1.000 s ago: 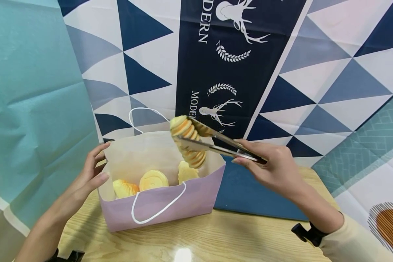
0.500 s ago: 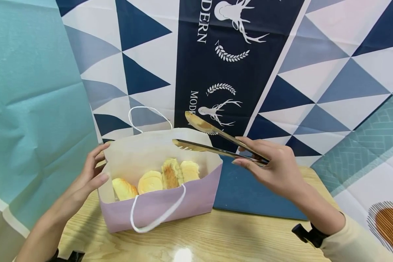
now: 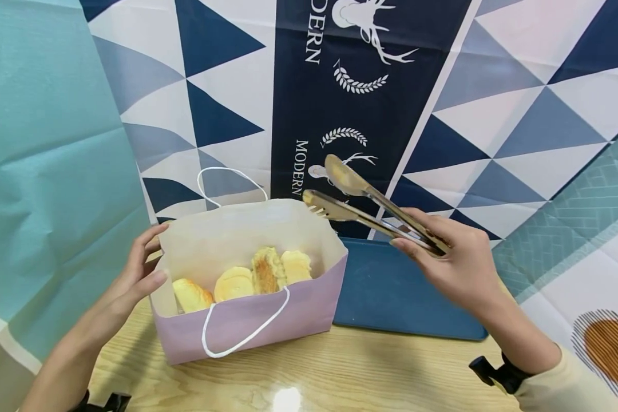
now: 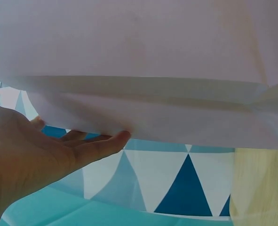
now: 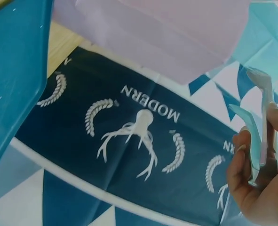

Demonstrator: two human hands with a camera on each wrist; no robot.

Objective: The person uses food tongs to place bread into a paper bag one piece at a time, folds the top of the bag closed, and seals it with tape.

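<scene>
A lilac paper bag [image 3: 252,332] with white cord handles stands upright, its mouth wide. Inside lie several breads: an elongated golden roll [image 3: 192,296] at the left, a round bun [image 3: 234,284], a browned ridged roll [image 3: 268,270] and a pale piece [image 3: 296,266] at the right. My left hand [image 3: 129,292] rests against the bag's left side, thumb and fingertips touching the paper near the rim. My right hand [image 3: 453,252] grips metal tongs [image 3: 381,209] above and right of the bag. The tongs' tips are spread apart with nothing between them.
A blue tray [image 3: 407,292] lies on the wooden table [image 3: 371,366], right of the bag. Behind the table hangs a patterned cloth [image 3: 226,86] with triangles and deer heads. Teal cloth [image 3: 46,160] covers the left side.
The ridged roll has gone from the tongs into the bag, between the round bun and the pale piece. My right hand has moved right with the tongs; the left hand stays at the bag.
</scene>
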